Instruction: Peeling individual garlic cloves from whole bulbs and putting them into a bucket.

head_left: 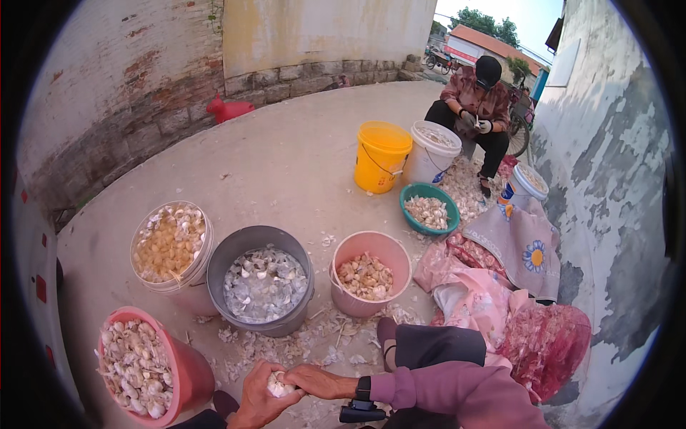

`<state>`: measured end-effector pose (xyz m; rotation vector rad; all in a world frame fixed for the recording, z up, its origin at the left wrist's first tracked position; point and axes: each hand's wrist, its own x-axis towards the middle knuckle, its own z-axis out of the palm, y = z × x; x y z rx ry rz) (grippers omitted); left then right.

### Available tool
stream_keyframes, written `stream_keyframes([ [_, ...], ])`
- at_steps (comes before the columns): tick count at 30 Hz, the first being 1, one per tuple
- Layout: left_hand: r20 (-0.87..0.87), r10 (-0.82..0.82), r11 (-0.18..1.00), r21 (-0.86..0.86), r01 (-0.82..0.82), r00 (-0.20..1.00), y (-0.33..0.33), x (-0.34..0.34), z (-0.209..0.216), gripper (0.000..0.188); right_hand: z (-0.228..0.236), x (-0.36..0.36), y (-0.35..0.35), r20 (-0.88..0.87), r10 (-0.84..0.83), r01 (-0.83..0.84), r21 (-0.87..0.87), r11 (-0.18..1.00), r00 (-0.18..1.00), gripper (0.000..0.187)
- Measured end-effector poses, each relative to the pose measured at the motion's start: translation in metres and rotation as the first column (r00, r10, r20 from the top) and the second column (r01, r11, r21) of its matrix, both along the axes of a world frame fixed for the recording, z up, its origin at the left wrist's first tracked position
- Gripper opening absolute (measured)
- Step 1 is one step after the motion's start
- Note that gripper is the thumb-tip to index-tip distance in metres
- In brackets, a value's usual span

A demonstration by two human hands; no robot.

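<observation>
A whitish garlic bulb (279, 386) is pinched between my two hands, low in the head view. My left hand (254, 402) wraps it from the left with bent fingers. My right hand (320, 381) presses on it from the right, a dark band at its wrist. To the left of my hands stands a tilted red bucket (193, 368) heaped with garlic bulbs (136, 365). Beyond them are a grey bucket (287, 322) of cloves in water, a pink bucket (396, 250) with loose cloves, and a white bucket (193, 289) with cloves in liquid.
Garlic skins (314, 343) litter the ground. A green basin (413, 222) of garlic, a yellow bucket (382, 161) and a white bucket (429, 161) stand farther off, near a seated person (480, 93) in gloves. Pink sacks (493, 300) lie at right by the wall (614, 143).
</observation>
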<state>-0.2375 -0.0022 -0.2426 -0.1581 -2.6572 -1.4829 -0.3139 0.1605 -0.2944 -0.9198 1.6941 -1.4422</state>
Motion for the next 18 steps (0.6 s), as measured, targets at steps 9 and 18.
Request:
stream_keyframes([
  [9, 0.056, 0.151, 0.983, 0.099, -0.156, 0.987, 0.006, -0.009, 0.000, 0.050, 0.012, -0.013, -0.005, 0.072, -0.034, 0.045, -0.170, 0.984, 0.997, 0.031],
  [18, 0.153, 0.229, 0.883, 0.383, -0.271, 0.961, 0.005, -0.013, -0.010, 0.035, 0.029, -0.023, -0.004, 0.479, -0.118, 0.137, -0.005, 0.991, 0.870, 0.035],
])
